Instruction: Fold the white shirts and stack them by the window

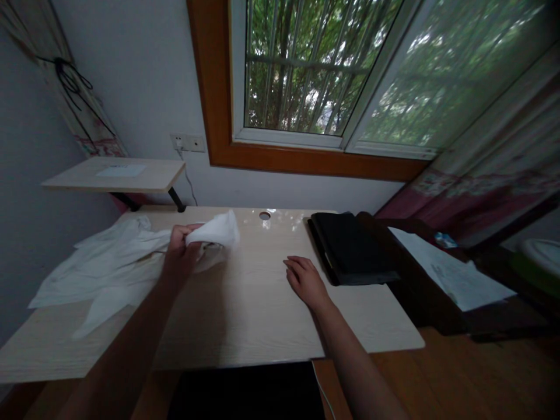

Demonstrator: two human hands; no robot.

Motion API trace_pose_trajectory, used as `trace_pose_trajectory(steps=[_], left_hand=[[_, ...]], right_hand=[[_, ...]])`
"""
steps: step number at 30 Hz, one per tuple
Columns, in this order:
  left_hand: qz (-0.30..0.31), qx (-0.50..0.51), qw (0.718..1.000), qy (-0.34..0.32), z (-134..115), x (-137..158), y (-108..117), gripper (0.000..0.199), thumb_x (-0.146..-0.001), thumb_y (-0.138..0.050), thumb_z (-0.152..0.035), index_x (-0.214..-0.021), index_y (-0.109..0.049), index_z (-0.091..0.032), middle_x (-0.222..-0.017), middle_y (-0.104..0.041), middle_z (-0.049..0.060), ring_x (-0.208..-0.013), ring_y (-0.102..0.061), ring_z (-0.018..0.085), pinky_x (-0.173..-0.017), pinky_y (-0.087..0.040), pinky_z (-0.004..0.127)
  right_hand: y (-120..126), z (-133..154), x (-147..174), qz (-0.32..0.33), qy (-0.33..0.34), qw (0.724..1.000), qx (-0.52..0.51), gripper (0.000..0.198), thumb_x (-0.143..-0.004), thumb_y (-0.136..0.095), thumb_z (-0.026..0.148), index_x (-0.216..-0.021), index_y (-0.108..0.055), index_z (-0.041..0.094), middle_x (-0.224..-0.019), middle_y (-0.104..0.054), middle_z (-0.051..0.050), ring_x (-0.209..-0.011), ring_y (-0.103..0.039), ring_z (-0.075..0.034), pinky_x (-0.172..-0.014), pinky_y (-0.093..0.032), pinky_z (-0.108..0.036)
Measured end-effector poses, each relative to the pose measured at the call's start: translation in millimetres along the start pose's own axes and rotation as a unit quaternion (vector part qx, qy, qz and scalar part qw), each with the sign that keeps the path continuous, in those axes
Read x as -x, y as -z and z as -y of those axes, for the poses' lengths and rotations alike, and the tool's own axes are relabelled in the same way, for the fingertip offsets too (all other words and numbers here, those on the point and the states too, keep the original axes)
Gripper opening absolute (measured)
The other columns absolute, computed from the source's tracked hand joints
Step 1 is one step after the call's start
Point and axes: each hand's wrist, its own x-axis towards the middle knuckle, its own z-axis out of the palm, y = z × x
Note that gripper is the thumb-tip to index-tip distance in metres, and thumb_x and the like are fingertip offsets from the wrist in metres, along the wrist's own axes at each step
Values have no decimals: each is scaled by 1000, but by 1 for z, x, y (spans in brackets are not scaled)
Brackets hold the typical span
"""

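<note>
My left hand (181,248) is closed on a bunched white cloth (219,230), lifted above the left-middle of the desk. A crumpled white garment (114,256) lies spread over the desk's left side, behind my left forearm. Whether the bunched cloth is a part of that garment I cannot tell. Nothing is in my right hand (306,281), which rests on the desk with its fingers loosely stretched. Just to the right of it lies a black folder (350,245).
The pale wooden desk (262,326) has a round cable hole (265,216) near its back edge. A small raised shelf (161,175) with a paper (121,170) stands back left. Right of the desk, a dark wooden surface (431,315) bears a large white sheet (450,268).
</note>
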Motion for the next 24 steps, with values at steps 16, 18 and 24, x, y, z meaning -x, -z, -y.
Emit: trace_pose_trajectory(steps=[16,18,24], left_hand=[[404,159,900,31,-20,78,-121,19,-89,-60,-20,-102,-48,-26,-134,-63,12,-129,-57,24,-109,-44,45],[419,170,892,1,-20,80,-119,25,-92,-62,-25,-114,-49,-27,-143,-58,13,-137,-52,25,-114,-40,48],[329,75,938,-80,8,68,-89,56,-93,-66,-32,-144,-41,-28,-151,-49,15,-144,-46,27,-118,-40,51]], right_hand=[[2,1,4,53,49,995,-71,13,-88,-68,33,-92,-68,20,-89,-70,-9,-90,-65,-27,-84,-52,-39],[3,0,5,46,45,993,-102,7,-87,-63,26,-86,-68,22,-87,-71,-8,-87,-66,-25,-82,-52,-37],[9,-3,10,-57,-107,963,-242,22,-87,-60,32,-105,-68,21,-91,-74,-5,-83,-69,-24,-75,-56,-33]])
